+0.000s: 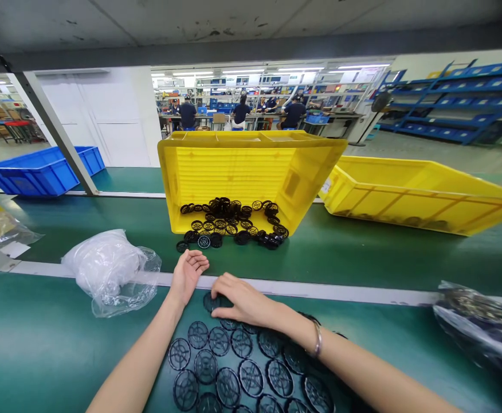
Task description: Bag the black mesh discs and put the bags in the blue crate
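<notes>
My right hand [240,299] has its thumb and fingers round the edge of a black round spoked part [210,302], low over the green table at the top of a spread of similar parts [251,377]. Palm up and fingers stretched out, my left hand [189,274] holds nothing and is just in front of loose black discs [204,241]. Those discs spill from the mouth of a yellow bin [229,172] tipped on its side toward me, with a heap of them [225,212] inside. My right forearm covers some of the spread parts.
Left of my arms lies a clear plastic bag [109,264] with white contents. A second yellow bin [423,195] stands at the right, a blue crate [40,172] at the far left. A dark filled plastic bag [483,327] lies near the right edge. People work at benches behind.
</notes>
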Available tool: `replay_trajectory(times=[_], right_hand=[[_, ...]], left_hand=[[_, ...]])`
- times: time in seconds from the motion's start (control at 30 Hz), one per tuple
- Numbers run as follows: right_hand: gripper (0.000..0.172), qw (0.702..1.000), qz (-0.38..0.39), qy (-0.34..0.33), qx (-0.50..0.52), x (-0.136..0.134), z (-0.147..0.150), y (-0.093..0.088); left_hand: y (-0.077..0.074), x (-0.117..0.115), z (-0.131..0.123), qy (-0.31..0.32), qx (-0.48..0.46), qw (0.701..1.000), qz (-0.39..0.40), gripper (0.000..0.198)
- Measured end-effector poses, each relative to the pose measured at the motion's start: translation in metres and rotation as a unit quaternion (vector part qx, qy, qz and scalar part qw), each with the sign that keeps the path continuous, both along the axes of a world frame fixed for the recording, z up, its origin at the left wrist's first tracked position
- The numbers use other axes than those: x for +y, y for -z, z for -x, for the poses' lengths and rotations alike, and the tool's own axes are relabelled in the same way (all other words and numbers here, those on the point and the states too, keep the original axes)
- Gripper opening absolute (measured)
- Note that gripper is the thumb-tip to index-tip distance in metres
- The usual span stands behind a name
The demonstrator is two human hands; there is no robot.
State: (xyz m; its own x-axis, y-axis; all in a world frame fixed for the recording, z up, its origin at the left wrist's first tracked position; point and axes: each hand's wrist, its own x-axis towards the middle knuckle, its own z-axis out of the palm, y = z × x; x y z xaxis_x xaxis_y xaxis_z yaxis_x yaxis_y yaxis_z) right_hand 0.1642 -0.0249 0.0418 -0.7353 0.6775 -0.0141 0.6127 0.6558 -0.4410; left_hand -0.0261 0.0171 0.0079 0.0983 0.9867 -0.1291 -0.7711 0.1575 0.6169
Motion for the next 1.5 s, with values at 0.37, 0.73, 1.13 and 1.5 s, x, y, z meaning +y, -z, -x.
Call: replay_trajectory(times=[0.37,0.73,1.13,1.5], right_hand=[[0.048,0.933,-0.125,0.331,-0.062,0.099,-0.045,-0.01],[0.063,0.945,0.068,0.314,0.064,0.076,-0.058,-0.016],[0.049,0.985,0.156,0.066,0.041,0.014,-0.007,-0.007],[0.052,0.931,-0.097,0.348,-0.057,0.082,-0.032,0.008]], left_hand=[[0.004,0.0,-0.001,0.012,0.014,1.0,-0.023,0.032],[0.002,-0.001,-0.002,0.016,0.02,0.999,-0.019,0.032],[0.0,-0.001,-0.002,0.022,0.017,0.999,-0.018,0.03],[-0.001,-0.001,-0.003,0.024,0.022,0.999,-0.017,0.032]])
